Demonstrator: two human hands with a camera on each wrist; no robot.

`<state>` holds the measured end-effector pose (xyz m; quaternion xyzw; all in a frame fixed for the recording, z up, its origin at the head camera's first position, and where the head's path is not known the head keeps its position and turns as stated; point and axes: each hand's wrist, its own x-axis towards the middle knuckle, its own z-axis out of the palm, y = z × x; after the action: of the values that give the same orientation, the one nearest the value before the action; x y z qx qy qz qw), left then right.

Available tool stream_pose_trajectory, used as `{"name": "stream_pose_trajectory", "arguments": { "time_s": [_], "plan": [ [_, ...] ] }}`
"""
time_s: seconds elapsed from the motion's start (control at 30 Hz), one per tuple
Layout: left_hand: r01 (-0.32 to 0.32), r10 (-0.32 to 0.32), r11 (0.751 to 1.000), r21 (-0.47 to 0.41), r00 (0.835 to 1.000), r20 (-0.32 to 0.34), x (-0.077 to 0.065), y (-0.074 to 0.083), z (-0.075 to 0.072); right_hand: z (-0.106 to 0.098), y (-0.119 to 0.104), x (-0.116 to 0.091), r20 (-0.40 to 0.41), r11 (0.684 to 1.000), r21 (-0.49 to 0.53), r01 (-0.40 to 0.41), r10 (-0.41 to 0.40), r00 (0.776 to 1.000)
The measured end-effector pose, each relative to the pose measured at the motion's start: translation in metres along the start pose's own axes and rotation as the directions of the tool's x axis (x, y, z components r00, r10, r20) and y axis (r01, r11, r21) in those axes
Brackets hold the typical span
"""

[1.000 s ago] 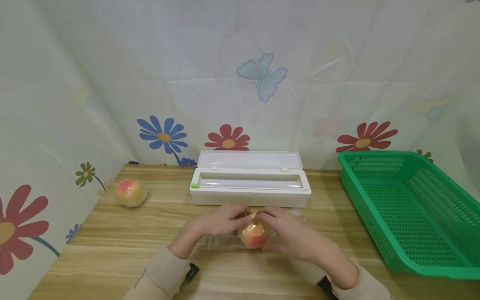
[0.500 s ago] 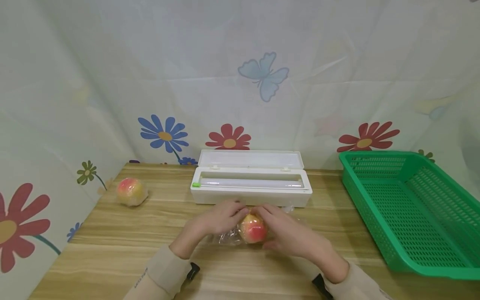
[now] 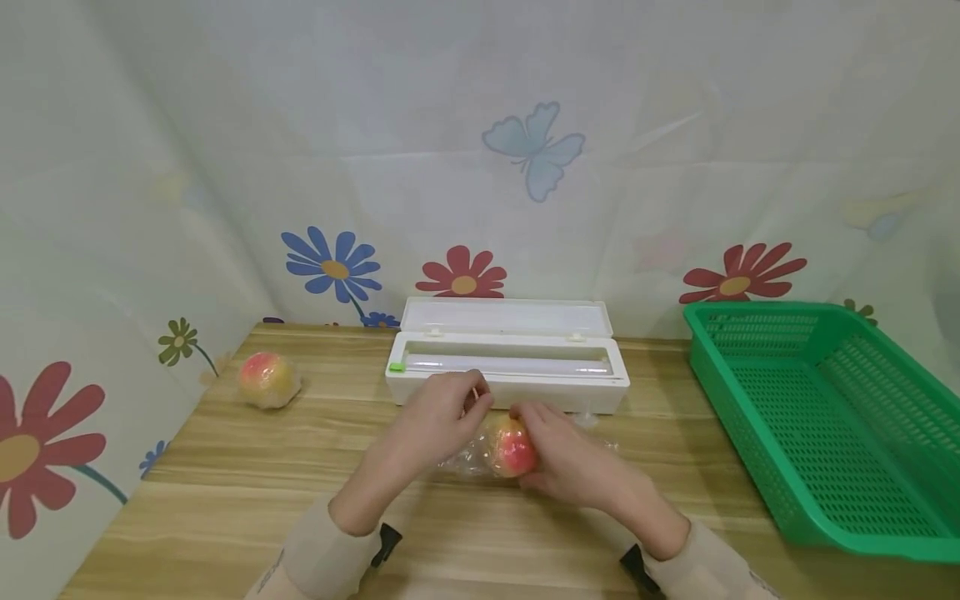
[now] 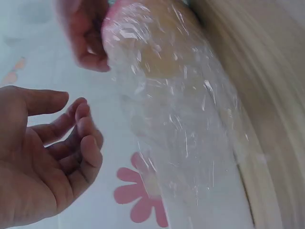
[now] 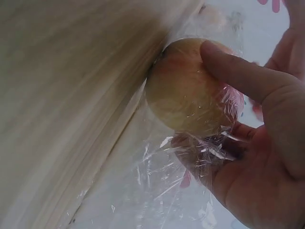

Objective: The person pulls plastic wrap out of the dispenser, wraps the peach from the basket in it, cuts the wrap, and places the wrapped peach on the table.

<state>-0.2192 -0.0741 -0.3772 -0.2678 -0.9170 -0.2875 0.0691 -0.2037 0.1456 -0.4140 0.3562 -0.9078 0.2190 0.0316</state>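
A red and yellow peach (image 3: pixel 512 450) sits on the table in front of the white box, with clear plastic wrap (image 4: pixel 181 124) clinging to it and spreading out to its sides. My right hand (image 3: pixel 573 461) grips it from the right; in the right wrist view the thumb presses on the peach (image 5: pixel 178 90) and the other fingers curl beneath it through the film. My left hand (image 3: pixel 444 410) hovers just left of the peach, apart from it. Its fingers are loosely bent and hold nothing, as the left wrist view shows.
Behind the hands stands a long white wrap dispenser (image 3: pixel 506 392), lid up, a film roll inside and a green slider at its left end. Another wrapped peach (image 3: pixel 268 380) lies at the far left. A green plastic basket (image 3: pixel 795 492) occupies the right side.
My left hand has come off the peach and lifted back to the left. My right hand keeps holding the peach, which has shifted slightly away from me.
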Motion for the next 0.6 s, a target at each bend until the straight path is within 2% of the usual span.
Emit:
{"name": "stream_pose_trajectory", "arguments": {
  "time_s": [0.2,0.4,0.6],
  "plan": [
    [0.037,-0.036,0.999,-0.014,0.998,0.053,-0.007,0.013,-0.004,0.000,0.003,0.001,-0.012,0.997,0.049,-0.060,0.060,0.998],
    [0.100,-0.096,0.995,-0.024,0.987,0.127,-0.008,0.014,-0.002,-0.002,0.004,0.000,-0.066,0.994,0.049,-0.099,0.102,0.993],
    [0.123,-0.118,0.992,-0.036,0.986,0.120,-0.008,0.010,-0.001,-0.009,-0.002,0.000,-0.129,0.981,0.083,-0.175,0.185,0.974]
  ]
}}
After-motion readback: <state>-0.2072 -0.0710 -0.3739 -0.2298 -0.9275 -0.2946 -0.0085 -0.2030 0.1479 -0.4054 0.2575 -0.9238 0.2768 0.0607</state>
